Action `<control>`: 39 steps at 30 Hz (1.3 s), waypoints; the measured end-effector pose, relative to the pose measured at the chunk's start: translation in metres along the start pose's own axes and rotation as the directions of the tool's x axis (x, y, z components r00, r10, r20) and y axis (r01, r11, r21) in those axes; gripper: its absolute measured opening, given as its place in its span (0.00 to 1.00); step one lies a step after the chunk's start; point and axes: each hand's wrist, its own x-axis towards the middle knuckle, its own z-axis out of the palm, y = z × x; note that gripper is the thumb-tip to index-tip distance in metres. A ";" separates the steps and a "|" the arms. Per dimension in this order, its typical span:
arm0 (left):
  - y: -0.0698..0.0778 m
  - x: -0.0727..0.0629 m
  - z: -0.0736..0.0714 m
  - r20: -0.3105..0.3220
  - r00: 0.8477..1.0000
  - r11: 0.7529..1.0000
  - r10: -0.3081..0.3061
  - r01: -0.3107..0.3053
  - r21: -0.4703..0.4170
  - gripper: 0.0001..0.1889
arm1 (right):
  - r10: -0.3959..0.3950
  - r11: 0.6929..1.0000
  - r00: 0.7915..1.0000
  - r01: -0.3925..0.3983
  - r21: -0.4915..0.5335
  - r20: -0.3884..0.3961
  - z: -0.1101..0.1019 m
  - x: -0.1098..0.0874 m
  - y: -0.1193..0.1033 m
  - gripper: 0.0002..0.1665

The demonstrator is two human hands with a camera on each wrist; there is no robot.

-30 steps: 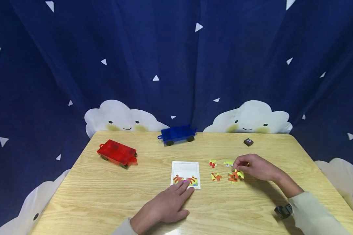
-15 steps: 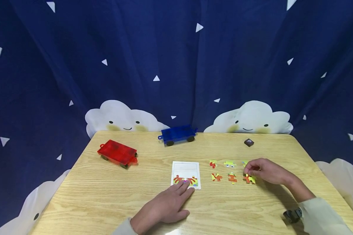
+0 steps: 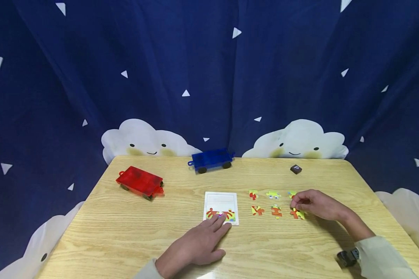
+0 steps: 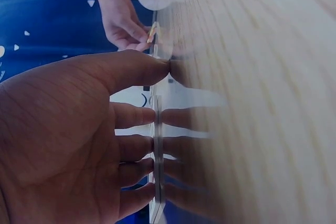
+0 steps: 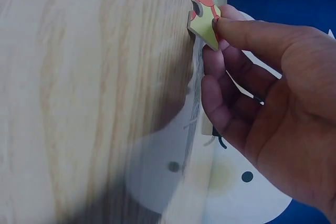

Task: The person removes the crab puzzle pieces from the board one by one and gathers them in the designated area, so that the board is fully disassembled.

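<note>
A white puzzle tray (image 3: pixel 220 199) lies on the wooden table, with assembled orange and yellow pieces along its near side. The straight fingers of my left hand (image 3: pixel 199 242) rest on its near edge; the left wrist view has this hand (image 4: pixel 68 140) with fingertips against the tray's edge (image 4: pixel 157 182). My right hand (image 3: pixel 315 203) pinches a yellow and orange jigsaw piece (image 3: pixel 296 214) between thumb and fingers. In the right wrist view this jigsaw piece (image 5: pixel 206 24) is tilted. Beside it lie a red-orange piece (image 3: pixel 276 210) and, partly hidden by the hand, a yellow-green piece (image 3: pixel 291 194).
More jigsaw pieces lie between tray and right hand: a red and yellow one (image 3: pixel 253 195), one with eyes (image 3: pixel 273 195) and another (image 3: pixel 257 210). A red toy wagon (image 3: pixel 139 181), a blue toy wagon (image 3: pixel 211 159) and a dark tile (image 3: pixel 295 169) stand farther back.
My right hand has moved to the right with the jigsaw piece, away from the red-orange piece, and has barely shifted in the last half second. The left hand stays on the tray.
</note>
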 end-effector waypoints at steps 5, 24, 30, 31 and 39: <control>0.000 0.000 0.000 0.000 1.000 1.000 -0.001 0.001 -0.002 0.37 | -0.013 1.000 1.000 0.014 0.017 -0.002 0.001 0.000 0.000 0.07; 0.007 0.001 0.001 -0.006 1.000 0.999 -0.023 0.023 0.045 0.37 | -0.070 0.996 0.993 0.064 -0.059 -0.095 0.002 0.009 -0.019 0.06; 0.015 0.004 0.001 0.016 0.998 0.996 -0.068 0.067 0.061 0.36 | -0.124 0.992 0.989 0.121 -0.037 -0.083 0.019 0.034 -0.050 0.06; 0.017 0.004 0.002 0.012 0.997 0.995 -0.074 0.073 0.065 0.36 | -0.138 0.990 0.987 0.135 -0.041 -0.076 0.022 0.039 -0.056 0.06; 0.021 0.007 0.004 -0.015 0.998 0.994 -0.066 0.067 0.081 0.36 | -0.234 0.972 0.972 0.234 -0.017 0.030 0.049 0.091 -0.094 0.08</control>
